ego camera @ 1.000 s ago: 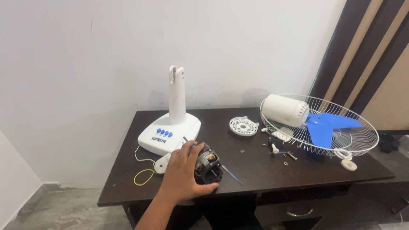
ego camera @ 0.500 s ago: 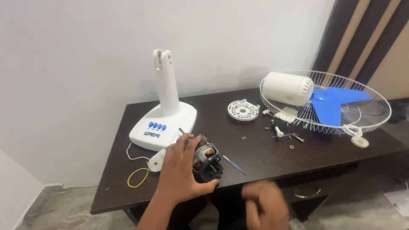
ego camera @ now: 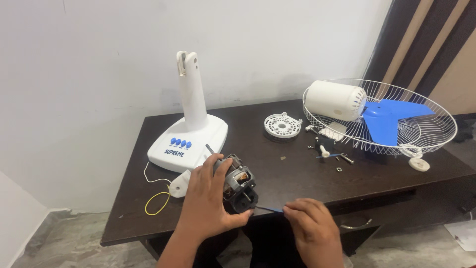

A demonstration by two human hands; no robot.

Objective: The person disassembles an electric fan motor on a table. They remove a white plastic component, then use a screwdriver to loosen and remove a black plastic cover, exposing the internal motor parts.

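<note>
My left hand (ego camera: 208, 203) grips a dark fan motor (ego camera: 239, 182) with copper windings near the front edge of the dark wooden table (ego camera: 297, 173). A thin blue wire (ego camera: 269, 209) runs from the motor to my right hand (ego camera: 310, 226), whose fingertips are pinched on its end at the table's front edge. Just behind the motor stands the white fan base (ego camera: 191, 134) with its upright column and blue buttons. A small white bracket (ego camera: 179, 184) and a yellow wire loop (ego camera: 157, 202) lie to the left of my left hand.
At the right rests a white wire fan guard (ego camera: 421, 144) holding a blue blade (ego camera: 389, 119) and a white motor cover (ego camera: 333, 100). A round white ring part (ego camera: 282, 125), a blue screwdriver (ego camera: 329, 155) and loose screws (ego camera: 342, 164) lie mid-table. White wall behind.
My right hand has come up from below the table edge and closed on the blue wire. My left hand stays on the motor. The view has shifted a little.
</note>
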